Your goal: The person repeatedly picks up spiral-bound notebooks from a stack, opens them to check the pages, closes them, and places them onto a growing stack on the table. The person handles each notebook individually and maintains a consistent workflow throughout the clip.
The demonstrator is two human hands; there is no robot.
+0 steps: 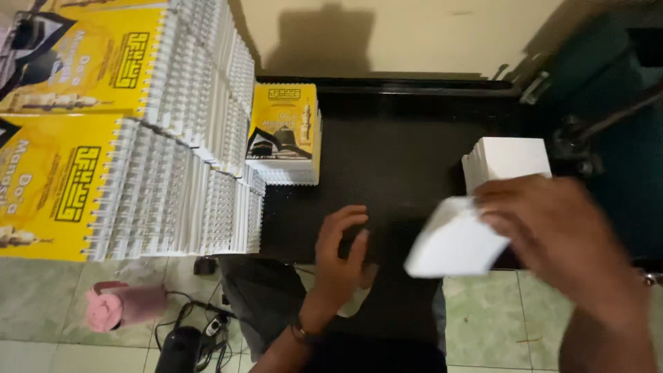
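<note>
holding a small white block of pages [452, 247], the right hand [552, 228] has its grip pinched on the block's far upper corner, fingers curled over the top edge and the thumb hidden beneath. the block hangs down and toward the person's left from that grip, its long axis tilted, lower end out past the near edge of the black desk [400, 152]. motion blur softens both hand and block, so the exact finger placement cannot be told. just beyond the grip, touching nothing, a neat stack of white pages [507, 159] sits on the desk. the left hand [342, 252] lies well apart toward the left, palm down on the desk, fingers spread and holding nothing; the right hand is plainly the nearer one to the block. the right forearm comes in from the lower right, wrist bent inward. farther left of both hands stand a short pile of yellow-covered booklets [283, 131] and tall stacks of spiral-bound yellow booklets [124, 138].
</note>
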